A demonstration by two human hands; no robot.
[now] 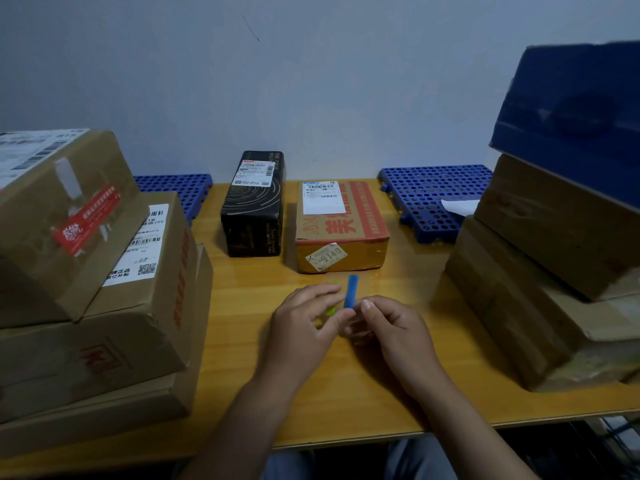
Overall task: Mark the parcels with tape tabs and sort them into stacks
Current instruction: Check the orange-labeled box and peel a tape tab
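Pinches the blue tape tab (350, 292) between left hand (304, 318) and right hand (393, 329) (looks light, floppy and sticky), so probably best held by its tip.

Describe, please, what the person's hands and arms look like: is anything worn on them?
The left hand and right hand are bare, with no gloves, and no rings or watch show. The left forearm and right forearm are bare too; no sleeve shows down to the bottom edge of the picture. The visible fingernails are short and unpainted.
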